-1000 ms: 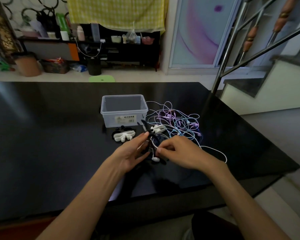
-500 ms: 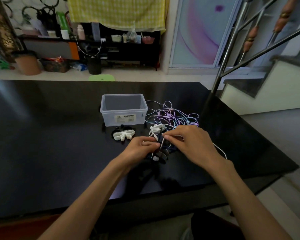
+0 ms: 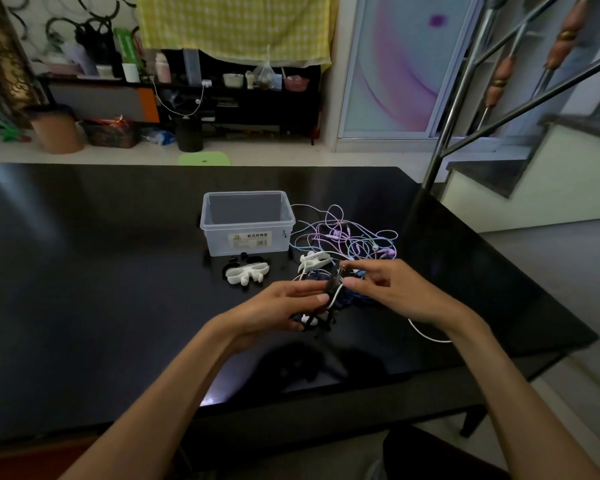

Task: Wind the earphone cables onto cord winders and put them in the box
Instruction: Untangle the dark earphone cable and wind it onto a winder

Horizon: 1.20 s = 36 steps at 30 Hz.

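My left hand [image 3: 284,308] holds a black cord winder [image 3: 321,315] upright over the black table [image 3: 118,271]. A white earphone cable [image 3: 335,296] runs across the winder, and a white earbud shows at its lower end. My right hand [image 3: 388,292] pinches that cable at the winder's top; the cable trails off under my right wrist. A clear plastic box [image 3: 248,221] stands behind, with nothing visible inside it. A tangle of purple, blue and white earphone cables [image 3: 347,237] lies to the box's right.
A white cord winder [image 3: 246,273] lies in front of the box beside a black one, and another white winder [image 3: 314,259] sits by the tangle. A metal stair rail [image 3: 465,109] rises past the table's far right corner. The table's near edge is close to my forearms.
My right hand went from the winder's lower end up to its top, drawing the white cable along. My left hand shifted its hold on the winder, fingers now more extended.
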{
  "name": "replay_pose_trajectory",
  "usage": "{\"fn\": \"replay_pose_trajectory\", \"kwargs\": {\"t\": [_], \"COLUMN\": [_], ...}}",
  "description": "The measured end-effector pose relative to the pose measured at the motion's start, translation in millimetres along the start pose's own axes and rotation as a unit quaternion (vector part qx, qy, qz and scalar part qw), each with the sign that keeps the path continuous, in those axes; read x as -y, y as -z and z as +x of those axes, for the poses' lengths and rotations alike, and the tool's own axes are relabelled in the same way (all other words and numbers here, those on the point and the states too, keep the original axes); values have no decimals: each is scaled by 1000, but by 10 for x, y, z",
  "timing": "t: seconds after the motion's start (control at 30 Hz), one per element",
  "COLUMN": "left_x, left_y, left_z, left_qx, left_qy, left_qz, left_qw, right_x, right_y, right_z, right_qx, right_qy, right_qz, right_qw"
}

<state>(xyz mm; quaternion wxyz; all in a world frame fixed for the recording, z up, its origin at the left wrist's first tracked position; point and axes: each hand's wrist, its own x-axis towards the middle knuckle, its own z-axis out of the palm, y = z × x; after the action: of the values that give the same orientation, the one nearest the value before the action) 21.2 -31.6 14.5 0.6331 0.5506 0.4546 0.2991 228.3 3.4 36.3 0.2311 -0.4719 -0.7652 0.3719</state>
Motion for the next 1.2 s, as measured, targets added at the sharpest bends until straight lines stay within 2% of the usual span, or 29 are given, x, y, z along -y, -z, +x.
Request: {"fn": "replay_pose_trajectory", "kwargs": {"t": [0.3,0.63,0.8,0.93,1.07,1.2], "left_x": [-9,55,14,14,29,-34], "left_y": [-13,-54,-70,3,33,86], "left_z": [-27,-60,-39,-58,-105,-181], "left_qx": [73,212,200,190,179,148], "left_qy": [-17,14,-2,6,37,1], "left_qz": [15,65,60,68,110,86], "left_qw": [997,975,978,979,977,985], "right_x": [83,66,72,73,106,48], "right_y": [22,134,26,-118,-188,-330], "right_z": [-29,-73,-29,18,90,199], "right_qx": [46,38,-38,-44,-61,-92], "right_qy": [23,4,-8,-38,-15,-31], "right_qz": [74,44,98,157,149,150], "right_qw": [996,998,994,986,987,984]}}
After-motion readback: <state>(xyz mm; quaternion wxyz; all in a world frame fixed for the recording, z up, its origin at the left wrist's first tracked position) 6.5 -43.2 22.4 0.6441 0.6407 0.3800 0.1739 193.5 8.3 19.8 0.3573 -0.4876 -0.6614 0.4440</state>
